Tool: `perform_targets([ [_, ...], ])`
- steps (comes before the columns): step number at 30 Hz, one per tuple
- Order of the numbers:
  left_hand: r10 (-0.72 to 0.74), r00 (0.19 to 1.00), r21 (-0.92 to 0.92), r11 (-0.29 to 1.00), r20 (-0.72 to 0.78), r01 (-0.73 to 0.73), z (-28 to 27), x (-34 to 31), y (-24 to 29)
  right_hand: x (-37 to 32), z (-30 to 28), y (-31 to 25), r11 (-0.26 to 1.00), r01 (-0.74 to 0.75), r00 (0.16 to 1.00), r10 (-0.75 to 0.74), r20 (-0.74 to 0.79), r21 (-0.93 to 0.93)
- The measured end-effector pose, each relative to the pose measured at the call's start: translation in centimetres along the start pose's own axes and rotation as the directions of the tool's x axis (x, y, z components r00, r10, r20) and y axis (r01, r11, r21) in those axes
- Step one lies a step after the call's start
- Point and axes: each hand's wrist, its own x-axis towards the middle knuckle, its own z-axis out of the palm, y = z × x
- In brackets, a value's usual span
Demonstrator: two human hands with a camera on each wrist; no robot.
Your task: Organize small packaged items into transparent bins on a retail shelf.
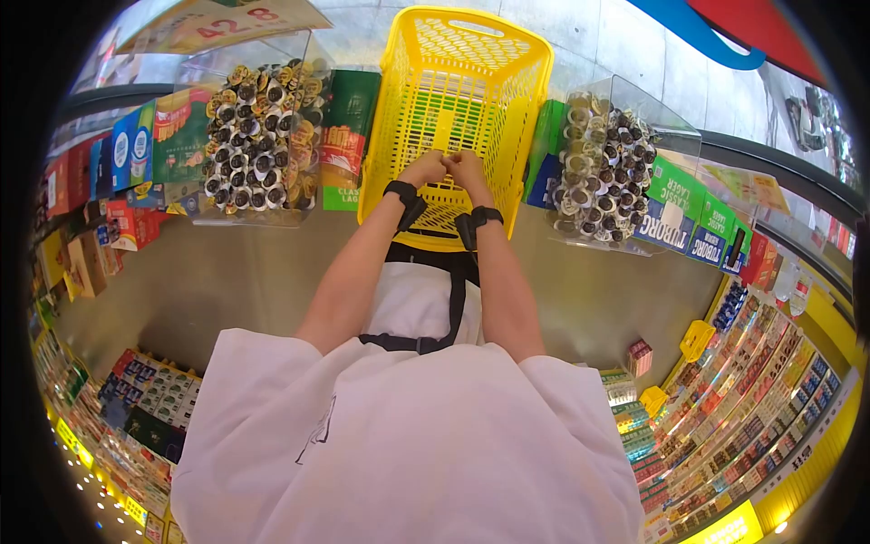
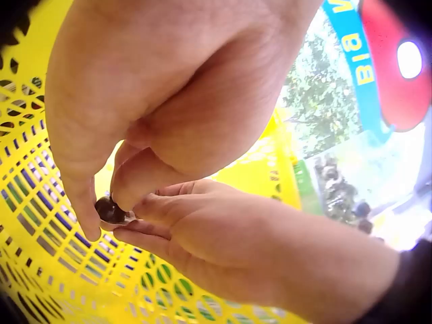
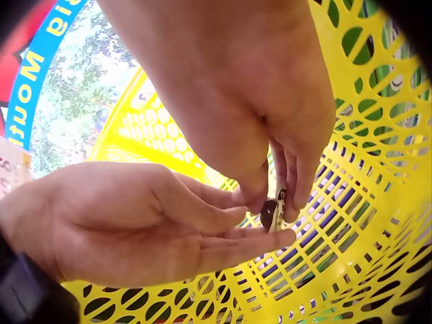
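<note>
Both hands meet over a yellow plastic basket (image 1: 381, 145). Between their fingertips is a small, dark, round piece (image 2: 110, 210) with a pale printed wrapper (image 3: 278, 210). My left hand (image 1: 423, 170) pinches it between thumb and fingers, from the left. From the other side, my right hand (image 1: 467, 172) holds the same piece by thumb and fingertips. Similar dark rounds with pale wrapping fill a clear bin (image 1: 258, 136) left of the basket and a second clear bin (image 1: 607, 172) on its right.
Green and blue Tuborg cartons (image 1: 680, 204) stand right of the basket, with more cartons (image 1: 181, 136) on the left. A price sign (image 1: 227, 20) rises at upper left. Behind the person are stocked shelves (image 1: 734, 390) and a stack of boxed goods (image 1: 154, 399).
</note>
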Motion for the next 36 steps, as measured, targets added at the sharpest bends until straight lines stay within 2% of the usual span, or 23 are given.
perform_targets([
  [1, 0.003, 1.000, 0.001, 1.000, -0.004, -0.003, -0.3, -1.4, 1.3, 0.1, 0.0, 0.2, 1.000, 0.005, 1.000, -0.005, -0.002, -0.001],
  [3, 0.043, 0.991, -0.045, 0.998, -0.129, -0.049, -0.9, -2.7, 3.0, 0.6, 0.1, 1.3, 0.982, 0.154, 0.973, -0.130, -0.192, 0.113],
  [4, 0.065, 0.987, -0.058, 0.996, -0.147, -0.074, -1.0, -3.2, 3.4, -1.2, -1.8, -1.0, 0.987, 0.113, 0.986, -0.098, -0.132, 0.112],
  [5, 0.073, 0.986, -0.056, 0.995, -0.148, -0.082, -1.1, -3.8, 3.8, -2.1, -2.4, -1.8, 0.987, 0.117, 0.985, -0.102, -0.139, 0.110],
  [7, 0.159, 0.966, -0.090, 0.979, -0.205, -0.181, -1.7, -4.7, 4.1, -3.3, -3.6, -3.5, 0.901, 0.378, 0.917, -0.332, -0.220, 0.215],
  [9, 0.198, 0.957, -0.143, 0.962, -0.213, -0.231, -2.2, -5.8, 4.3, -5.9, -5.6, -5.6, 0.894, 0.406, 0.903, -0.361, -0.234, 0.188],
  [11, 0.342, 0.905, -0.106, 0.920, -0.254, -0.378, -2.5, -6.9, 4.3, -7.4, -6.5, -6.7, 0.862, 0.491, 0.859, -0.456, -0.231, 0.125],
  [13, 0.345, 0.909, -0.060, 0.928, -0.236, -0.368, -2.9, -7.9, 4.1, -8.3, -6.6, -7.0, 0.856, 0.506, 0.847, -0.469, -0.249, 0.110],
  [15, 0.424, 0.877, -0.103, 0.885, -0.224, -0.454, -3.3, -9.0, 4.2, -9.3, -6.5, -7.3, 0.826, 0.502, 0.857, -0.434, -0.279, 0.257],
  [16, 0.426, 0.877, -0.102, 0.885, -0.224, -0.455, -3.1, -9.9, 4.4, -9.9, -6.5, -7.4, 0.825, 0.503, 0.856, -0.434, -0.281, 0.257],
  [18, 0.464, 0.823, -0.002, 0.871, -0.328, -0.492, -2.5, -11.5, 5.1, -11.0, -6.8, -7.9, 0.814, 0.504, 0.857, -0.431, -0.283, 0.289],
  [21, 0.495, 0.785, 0.036, 0.853, -0.372, -0.521, -2.5, -13.2, 5.8, -12.5, -7.1, -8.9, 0.769, 0.536, 0.840, -0.446, -0.310, 0.348],
  [24, 0.521, 0.746, -0.050, 0.806, -0.414, -0.590, -2.7, -14.3, 6.4, -13.4, -7.6, -9.7, 0.754, 0.540, 0.839, -0.449, -0.306, 0.374],
  [28, 0.537, 0.759, -0.108, 0.786, -0.367, -0.609, -3.4, -15.8, 7.9, -14.1, -8.8, -10.4, 0.781, 0.546, 0.831, -0.457, -0.317, 0.305],
  [30, 0.585, 0.716, 0.069, 0.790, -0.380, -0.609, -3.7, -17.2, 9.0, -14.6, -10.0, -10.8, 0.850, 0.521, 0.835, -0.489, -0.254, 0.076],
  [34, 0.592, 0.696, 0.085, 0.783, -0.406, -0.616, -3.8, -19.6, 11.3, -17.0, -12.8, -13.0, 0.852, 0.512, 0.843, -0.477, -0.247, 0.104],
  [36, 0.588, 0.692, 0.022, 0.768, -0.418, -0.640, -3.5, -20.6, 12.7, -17.7, -14.1, -13.3, 0.813, 0.569, 0.808, -0.522, -0.273, 0.128],
])
